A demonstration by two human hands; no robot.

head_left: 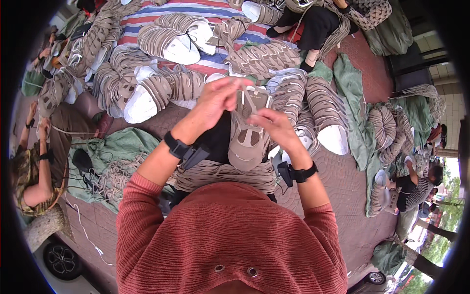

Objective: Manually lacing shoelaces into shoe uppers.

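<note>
A beige shoe upper [247,149] with darker cut-outs lies over my lap, its rounded toe toward me. Above its far end my left hand [215,103] is closed, fingertips pinched together. A flat beige shoelace [250,101] runs from those fingertips down to my right hand [278,126], which pinches it at the upper's right side. Finer lacing detail under the fingers is hidden. Across my thighs, just below the toe, rests a thick bundle of beige laces [225,177].
Stacks of nested shoe uppers [330,112] surround me, more lying on a striped sheet [164,9]. Left, loose laces [120,179] pile on a green cloth [132,139]. A co-worker's arm [41,181] is at far left; another person [316,27] sits ahead.
</note>
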